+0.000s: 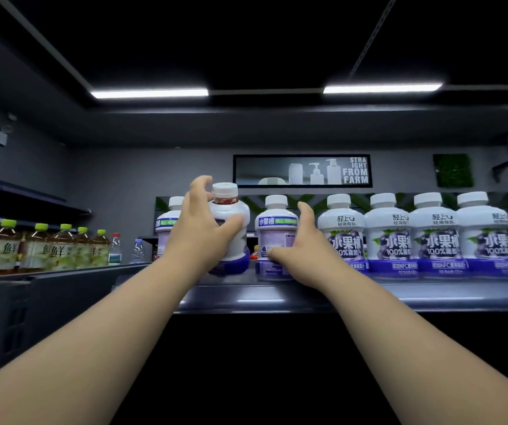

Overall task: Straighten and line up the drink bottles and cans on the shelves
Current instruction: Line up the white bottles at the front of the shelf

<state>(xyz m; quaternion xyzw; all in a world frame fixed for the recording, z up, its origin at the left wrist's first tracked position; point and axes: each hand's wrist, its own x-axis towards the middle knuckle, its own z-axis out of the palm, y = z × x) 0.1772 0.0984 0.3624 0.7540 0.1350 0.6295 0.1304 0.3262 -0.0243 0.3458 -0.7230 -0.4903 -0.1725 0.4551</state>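
head view: both hands up at the white-capped juice bottles on the dark shelf [430,291].
left hand [199,231] gripping held juice bottle [234,210], thumb across its front, upper fingers curled loose by the cap; cap higher than the neighbours'. right hand [303,243] open, thumb raised, fingertips against the lower label of second juice bottle [275,231], just right of the held one. row of four juice bottles [433,237] further right, upright, front labels forward. green-capped tea bottles [59,248] on the left shelf.
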